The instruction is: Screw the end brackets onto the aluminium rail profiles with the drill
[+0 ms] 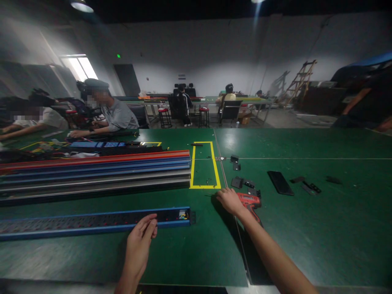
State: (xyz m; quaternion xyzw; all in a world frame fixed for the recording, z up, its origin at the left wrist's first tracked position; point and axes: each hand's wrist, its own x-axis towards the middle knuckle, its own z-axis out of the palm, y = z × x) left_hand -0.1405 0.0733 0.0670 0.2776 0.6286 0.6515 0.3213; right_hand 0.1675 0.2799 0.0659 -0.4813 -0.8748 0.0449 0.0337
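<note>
- Fingers [150, 223] of the left hand [139, 241] are held close together and only slightly curled. Their tips rest against the near edge of the blue power strip [92, 222] and are not closed around anything.
- That strip lies flat on the green table [306, 253], running from the far left edge of the view to its end cap just right of the left hand. Its dark face with a row of sockets is turned up.
- Over on the right, the right hand [229, 201] lies low over the table with the palm down and the fingers stretched out. It holds nothing, and the fingertips sit just below the lower right corner of the yellow tape rectangle [204, 187].
- Just beside that hand, on its right, lies a red drill [250, 201]. Whether the hand touches it cannot be told.
- Behind the strip, a stack of long rails [92, 171] in red, blue and grey lies parallel to it, ending near the tape rectangle.
- Right of the drill, small black parts [241, 182] are scattered, and a flat black slab [280, 182] lies further right, well apart from both hands.
- At the far left of the table, a seated person in a grey shirt [119, 116] leans on the tabletop with another person alongside.
- Further back, more people sit at other tables, and a wooden ladder [301, 79] leans at the right wall.
</note>
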